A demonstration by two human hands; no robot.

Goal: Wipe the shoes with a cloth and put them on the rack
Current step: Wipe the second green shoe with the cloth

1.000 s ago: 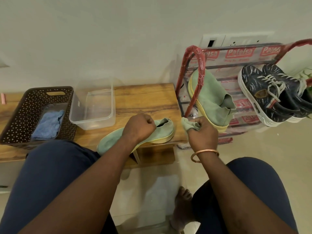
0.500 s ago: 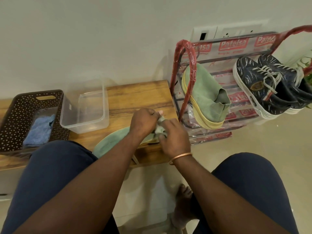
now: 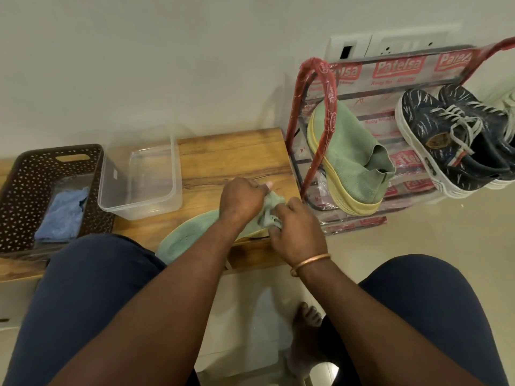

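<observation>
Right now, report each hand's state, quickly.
Left hand: curled, gripping the green shoe on the bench.
Right hand: curled, pinching the cloth against that shoe.

Worktop (image 3: 231,151): wood-grain, set against a pale wall (image 3: 167,65), running from the left edge to about mid-scene.

Brown perforated basket (image 3: 16,174): noted at the far left of the worktop, with a handle slot cut in its far wall. A blue folded cloth (image 3: 62,215) is seen lying inside it.

Clear plastic container (image 3: 145,203): placed just right of the basket, touching or nearly touching it; open-topped.

White switch plate (image 3: 390,45): mounted on the wall at the far right.

Floor (image 3: 418,235): pale tile, seen to the right and near.
</observation>
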